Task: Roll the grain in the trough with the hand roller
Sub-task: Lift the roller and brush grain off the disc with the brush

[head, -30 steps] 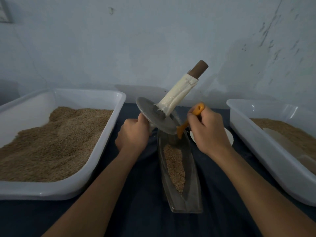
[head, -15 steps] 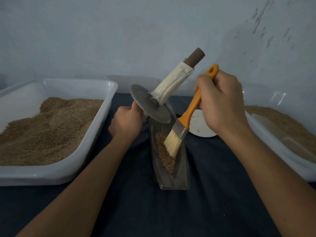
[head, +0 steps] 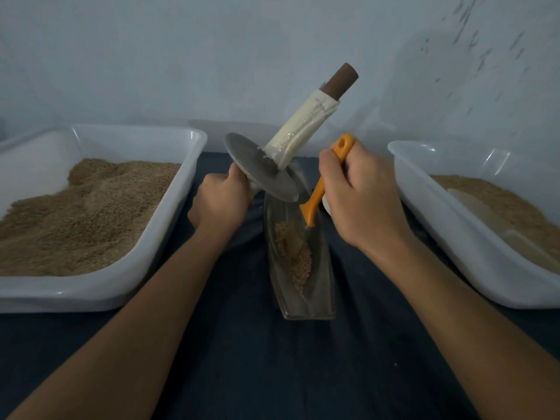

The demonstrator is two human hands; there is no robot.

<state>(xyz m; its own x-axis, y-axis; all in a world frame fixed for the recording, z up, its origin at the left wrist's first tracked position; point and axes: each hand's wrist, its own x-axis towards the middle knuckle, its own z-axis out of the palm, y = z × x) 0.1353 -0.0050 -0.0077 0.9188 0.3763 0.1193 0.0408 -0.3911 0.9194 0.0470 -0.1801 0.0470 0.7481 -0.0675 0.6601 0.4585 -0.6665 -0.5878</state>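
The left hand grips the hand roller, tilted above the far end of the trough. The right hand grips an orange brush angled down into the trough, where grain lies along the bottom.

The roller's disc looks like dull grey metal, smooth and matt. Above the disc, its handle wears a glossy cream wrap, wrinkled, with a bare brown wooden-looking tip. Below the disc, the trough is worn, faintly shiny metal holding coarse, granular tan grain. Right of the disc, the brush handle is smooth orange plastic. The trays flanking the trough are glossy white plastic on dark matt cloth.
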